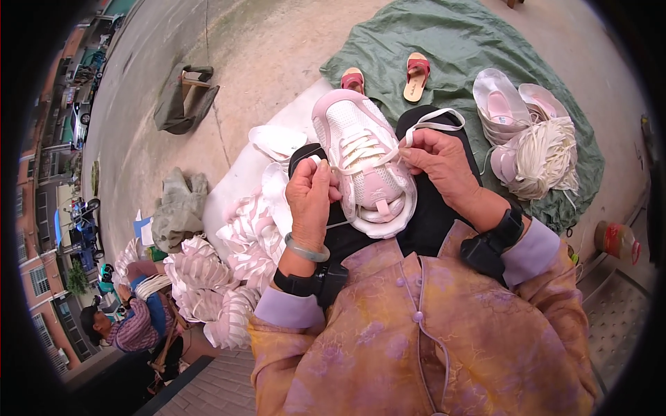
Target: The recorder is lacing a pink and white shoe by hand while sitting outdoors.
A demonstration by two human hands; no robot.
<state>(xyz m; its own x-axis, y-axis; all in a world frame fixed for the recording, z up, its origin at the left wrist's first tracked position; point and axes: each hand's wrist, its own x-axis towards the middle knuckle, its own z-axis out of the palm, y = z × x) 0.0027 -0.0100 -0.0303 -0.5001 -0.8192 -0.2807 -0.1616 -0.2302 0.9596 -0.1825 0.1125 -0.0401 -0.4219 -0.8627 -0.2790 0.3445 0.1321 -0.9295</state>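
Note:
A pink and white mesh sneaker rests on my lap across my black trousers, its toe pointing away from me. The white shoelace is threaded through the eyelets and crosses the shoe near the tongue. My left hand is closed at the shoe's left side, pinching one part of the lace, with a bit of white showing at the fingertips. On the other side my right hand pinches the lace between thumb and fingers. A loop of it curves up beyond that hand.
Pink and white shoe pieces lie heaped at left. Right, on a green sheet, are more shoes and a white lace bundle. Red sandals lie ahead. A plastic bottle is far right; another person sits lower left.

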